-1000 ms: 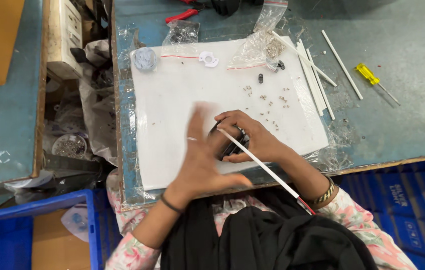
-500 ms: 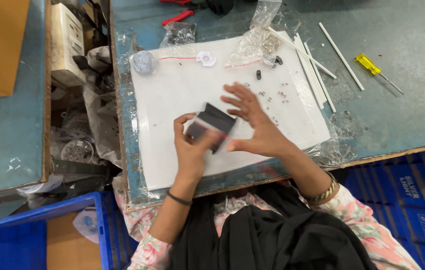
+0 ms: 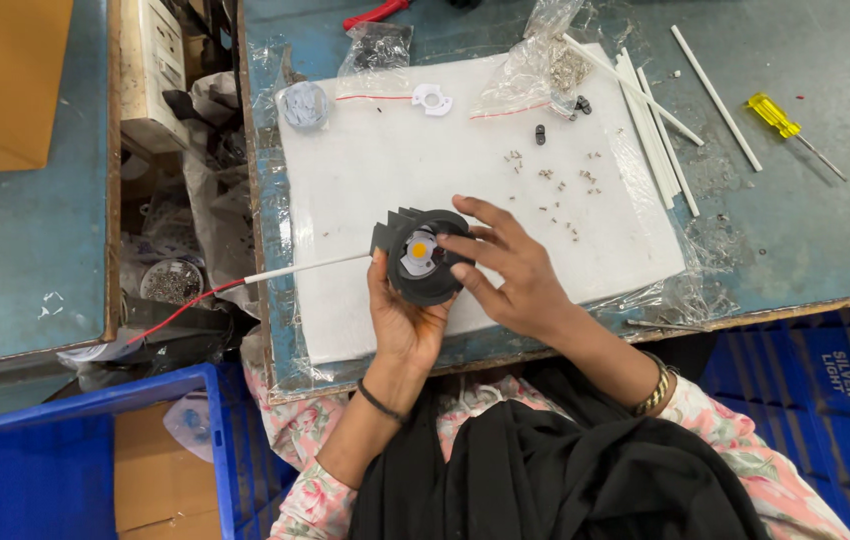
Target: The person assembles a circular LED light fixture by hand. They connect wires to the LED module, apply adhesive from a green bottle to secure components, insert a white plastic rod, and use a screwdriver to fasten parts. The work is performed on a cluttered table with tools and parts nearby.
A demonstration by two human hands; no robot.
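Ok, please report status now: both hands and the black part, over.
Left hand grips black round finned housing from below. Right hand fingertips on its yellow centre. White sleeved wire trails left. Loose screws beyond, clear of the hands.

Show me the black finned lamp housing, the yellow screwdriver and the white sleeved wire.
black lamp housing [image 3: 423, 285]: head view, lower rim.
yellow screwdriver [image 3: 774, 114]: head view, handle.
white sleeved wire [image 3: 305, 265]: head view, middle of sleeve.

Yellow screwdriver at the right of the blue surface, beside white rods. Loose screws scattered on a white sheet. Clear bags at its far edge. Blue crate lower left.
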